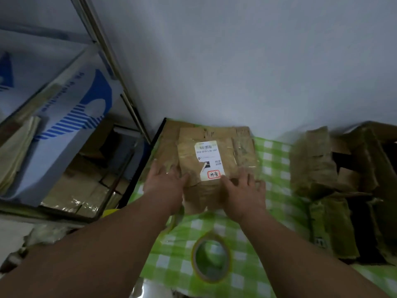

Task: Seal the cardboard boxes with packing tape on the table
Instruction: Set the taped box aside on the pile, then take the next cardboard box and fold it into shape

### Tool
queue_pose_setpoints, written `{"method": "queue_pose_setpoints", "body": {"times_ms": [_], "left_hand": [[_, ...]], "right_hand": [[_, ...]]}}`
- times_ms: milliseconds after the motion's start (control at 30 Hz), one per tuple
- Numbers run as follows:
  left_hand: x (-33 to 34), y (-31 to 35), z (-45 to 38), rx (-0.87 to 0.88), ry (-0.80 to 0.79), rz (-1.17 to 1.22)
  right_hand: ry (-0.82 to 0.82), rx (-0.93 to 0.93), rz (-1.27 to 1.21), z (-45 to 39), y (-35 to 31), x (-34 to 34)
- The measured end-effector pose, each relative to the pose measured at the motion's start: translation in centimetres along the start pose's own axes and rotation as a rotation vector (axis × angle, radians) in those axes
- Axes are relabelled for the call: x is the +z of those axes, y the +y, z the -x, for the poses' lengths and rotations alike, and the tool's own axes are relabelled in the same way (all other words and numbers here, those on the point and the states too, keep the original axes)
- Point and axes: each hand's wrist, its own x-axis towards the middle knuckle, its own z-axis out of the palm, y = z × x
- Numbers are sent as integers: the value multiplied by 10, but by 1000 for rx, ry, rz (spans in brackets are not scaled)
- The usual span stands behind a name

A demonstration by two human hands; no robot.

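Observation:
A worn cardboard box (217,136) with a white shipping label (208,158) sits on the green checked tablecloth (275,175), against the wall. My left hand (165,179) lies flat on the box's near left side, fingers spread. On the near right edge rests my right hand (245,190), fingers straight, thumb beside the label. A roll of clear packing tape (211,257) lies flat on the cloth, nearer to me than the box and between my forearms. A second flattened piece of cardboard (167,143) lies under the box.
Several crumpled, taped cardboard boxes (318,162) are heaped at the right of the table. A metal shelf (116,67) with a blue-and-white carton (71,117) and more boxes stands at the left. The white wall runs right behind the table.

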Motion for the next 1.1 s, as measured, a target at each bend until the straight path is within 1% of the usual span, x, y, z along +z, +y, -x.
{"method": "queue_pose_setpoints", "body": {"times_ms": [67,133,200,267,400,467,533,600,667,733,800,867,1000,1100], "left_hand": [[5,3,-11,3,-51,33],[9,7,-18,-10,-140,117],[11,11,-23,-28,-223,281],[9,12,-27,-56,-230,473],[2,11,-29,-107,-88,639],[-1,10,-26,-133,-49,720],[-6,10,-19,-144,39,764],[-12,10,-13,-163,133,815],[-19,6,-10,-220,188,896],[-24,3,-6,-309,229,1066],[-34,4,3,-397,272,1306],[-47,8,14,-471,334,1486],[-72,13,28,-531,493,1672],[-89,17,40,-552,509,1905]], "right_hand": [[-15,71,-44,-3,-4,7],[2,107,-78,-4,-8,11],[28,116,-91,-3,-11,12],[46,135,-138,-3,-12,10],[143,220,-326,-5,-15,0],[183,288,-455,-5,-15,-11],[226,308,-602,-7,-14,-21],[264,316,-919,-5,-12,-35],[287,355,-1241,0,-6,-48],[237,396,-1411,5,5,-55],[167,427,-1531,8,12,-58],[145,428,-1639,11,17,-57],[144,364,-1806,24,29,-63],[143,352,-1849,47,40,-75]]}}
